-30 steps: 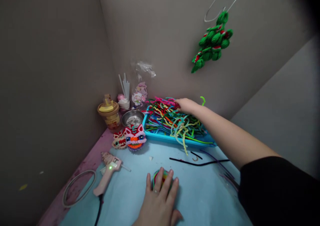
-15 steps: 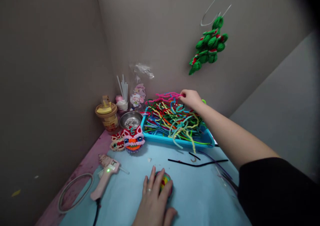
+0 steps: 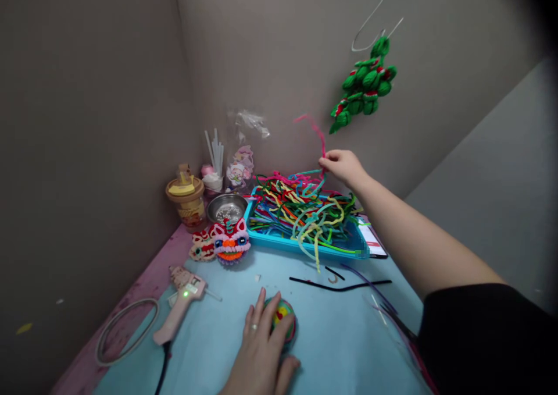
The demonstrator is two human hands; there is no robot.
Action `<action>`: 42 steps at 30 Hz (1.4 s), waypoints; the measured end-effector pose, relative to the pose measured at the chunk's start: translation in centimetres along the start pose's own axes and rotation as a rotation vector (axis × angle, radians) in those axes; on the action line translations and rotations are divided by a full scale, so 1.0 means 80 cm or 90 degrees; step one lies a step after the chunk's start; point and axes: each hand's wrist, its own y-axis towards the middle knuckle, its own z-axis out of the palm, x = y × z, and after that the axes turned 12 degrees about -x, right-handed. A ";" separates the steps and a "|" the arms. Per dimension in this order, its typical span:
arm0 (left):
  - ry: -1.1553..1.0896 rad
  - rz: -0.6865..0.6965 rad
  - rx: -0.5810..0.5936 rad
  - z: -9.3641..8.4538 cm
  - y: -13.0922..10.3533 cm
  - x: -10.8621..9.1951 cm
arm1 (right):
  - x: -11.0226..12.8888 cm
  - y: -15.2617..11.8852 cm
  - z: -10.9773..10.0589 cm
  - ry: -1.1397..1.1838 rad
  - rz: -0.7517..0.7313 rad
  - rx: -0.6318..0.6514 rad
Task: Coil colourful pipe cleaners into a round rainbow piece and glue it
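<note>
Pinched between the fingertips of my right hand (image 3: 344, 165) is a bright pink pipe cleaner (image 3: 321, 136), its free end curving up and to the left. Below that hand lies a blue tray (image 3: 279, 242) heaped with tangled pipe cleaners (image 3: 300, 209) in many colours. My left hand (image 3: 264, 345) rests with stretched, spread fingers over a small round multicoloured piece (image 3: 285, 319) on the table, covering part of it. Loose black pipe cleaners (image 3: 340, 287) lie between the left hand and the tray.
A pink glue gun (image 3: 181, 308) with a lit green light lies at left, its cord running forward. Two lion-head pieces (image 3: 231, 242), a metal bowl (image 3: 227, 209) and a lidded cup (image 3: 186, 203) stand behind it. A green knotted ornament (image 3: 366, 86) hangs on the wall.
My right hand has lifted slightly and drawn one pink pipe cleaner upward from the heap. My left hand stays on the round piece. The view has shifted a little.
</note>
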 end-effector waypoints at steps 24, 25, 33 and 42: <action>-0.090 -0.131 -0.151 -0.011 0.005 0.008 | 0.020 -0.025 0.001 -0.174 -0.162 0.121; -0.104 -0.156 -0.159 -0.012 0.007 0.008 | 0.024 -0.025 -0.001 -0.120 -0.138 0.036; -0.173 -0.205 -0.133 -0.012 0.009 0.010 | 0.029 -0.020 -0.013 0.092 -0.031 -0.135; -0.202 -0.212 -0.087 -0.015 0.009 0.006 | 0.004 -0.028 -0.035 -0.096 -0.130 0.022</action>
